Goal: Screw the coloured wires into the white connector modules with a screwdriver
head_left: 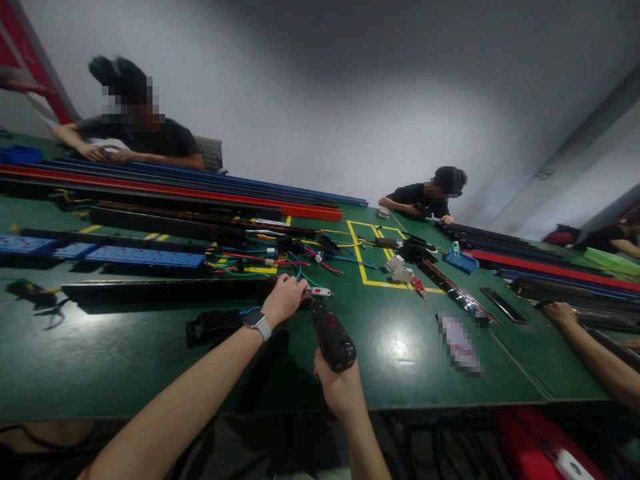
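Note:
My right hand [337,380] is wrapped round the grip of a black power screwdriver [332,337], its nose pointing away from me at a small white part [319,292] with a red mark. The fingers of my left hand [287,297] are closed at the left end of that white part; a watch is on that wrist. Left of my left hand lies a long black profile [170,293], with a black housing [215,327] below it. Coloured wires [250,263] spread just beyond my left hand.
Blue socket strips [145,256] lie at the left, with long orange and blue rails [280,203] behind. White breakers [399,267], red pieces [418,287] and a phone [503,305] lie to the right. Two people sit across the green table [400,373]; another person's arm reaches in at right.

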Tool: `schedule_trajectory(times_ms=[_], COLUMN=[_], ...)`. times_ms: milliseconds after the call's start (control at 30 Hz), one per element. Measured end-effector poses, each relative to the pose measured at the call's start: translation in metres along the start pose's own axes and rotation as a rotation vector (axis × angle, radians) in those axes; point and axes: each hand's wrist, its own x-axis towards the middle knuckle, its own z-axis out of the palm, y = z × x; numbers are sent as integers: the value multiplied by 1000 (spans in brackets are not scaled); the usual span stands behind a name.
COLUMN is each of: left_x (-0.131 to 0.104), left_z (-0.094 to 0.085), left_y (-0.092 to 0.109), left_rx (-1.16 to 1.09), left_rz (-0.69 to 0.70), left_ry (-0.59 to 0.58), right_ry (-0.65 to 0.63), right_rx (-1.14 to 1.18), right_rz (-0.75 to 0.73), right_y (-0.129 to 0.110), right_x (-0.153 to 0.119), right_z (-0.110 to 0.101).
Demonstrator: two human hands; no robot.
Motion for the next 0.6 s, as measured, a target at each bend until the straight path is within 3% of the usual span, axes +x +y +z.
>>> schedule_trajectory(times_ms=[600], left_x=[0], left_z=[-4], left_y=[2], left_rx=[29], left_rz=[18], left_ry=[10], right_ry=[-22], right_rx=[20], right_rz=[-27], right_y=[3], right_x=[-2], right_z=[0])
